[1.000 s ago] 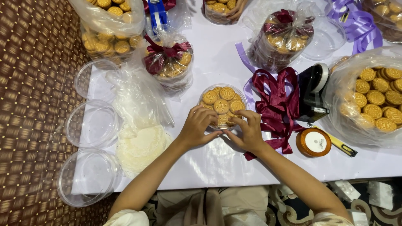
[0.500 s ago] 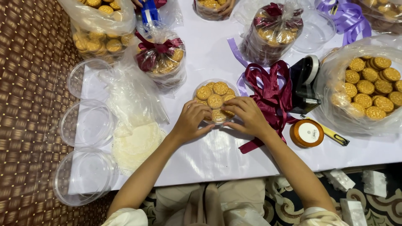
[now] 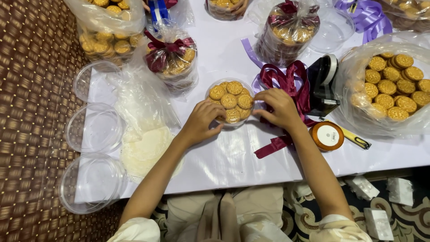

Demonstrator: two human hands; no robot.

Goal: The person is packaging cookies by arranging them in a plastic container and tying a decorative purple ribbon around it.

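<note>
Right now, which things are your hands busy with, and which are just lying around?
In use: left hand, right hand, round tub of biscuits.

Lying about: maroon ribbon, tape dispenser, orange ribbon roll, empty clear tubs, big bag of biscuits.

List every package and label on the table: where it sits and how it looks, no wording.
Round clear tub of biscuits: centre, between both hands.
Wrapped tub with maroon bow: upper left.
Second wrapped tub: top centre.
Clear bag of biscuits: right edge.
Orange ribbon spool, white label: right of the forearm.
</note>
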